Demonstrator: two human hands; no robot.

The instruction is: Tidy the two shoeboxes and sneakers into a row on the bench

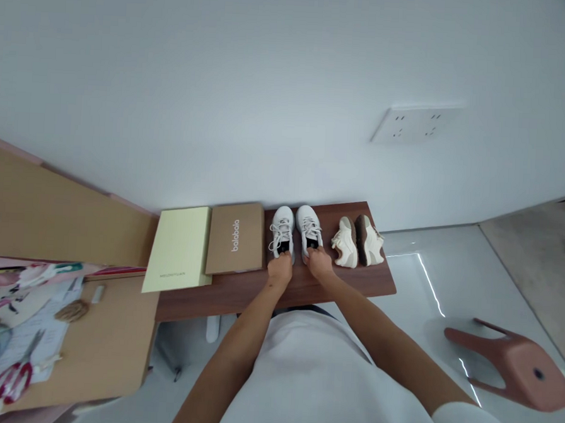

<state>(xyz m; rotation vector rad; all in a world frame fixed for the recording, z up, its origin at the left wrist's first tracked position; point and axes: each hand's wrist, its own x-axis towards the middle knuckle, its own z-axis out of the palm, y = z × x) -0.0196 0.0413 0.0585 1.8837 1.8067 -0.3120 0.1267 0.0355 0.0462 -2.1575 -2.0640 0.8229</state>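
White T-shirt (311, 383) with dark red lettering fills the bottom of the view, and both bare forearms reach out from it to a dark wood bench (240, 299). The left hand (279, 269) curls over the heel of a white sneaker (281, 231), while the right hand (319, 264) does the same on a second white sneaker (309, 227). Both grips look closed on the heel rims, though the fingertips are partly hidden, so how tight they are can't be told. The hands stand just apart, one per shoe.

Both white shoes sit upright on the bench, side by side and not quite touching, laced, toes pointing away, dark lining showing at the collars. Just to their right, two cream sneakers (356, 242) with brown soles lie tilted on their sides, close together. To the left sit a kraft box (236, 237) printed "balabala" and a pale green box (179, 250), edge to edge, the green one overhanging the bench.

Further left is a wooden table (115, 335) holding papers (25, 330) and red-handled scissors (11, 381). A pink stool (515, 372) stands on the glossy floor (430, 276) to the right — above it all, a socket plate (412, 125) sits on the white wall (223, 76).
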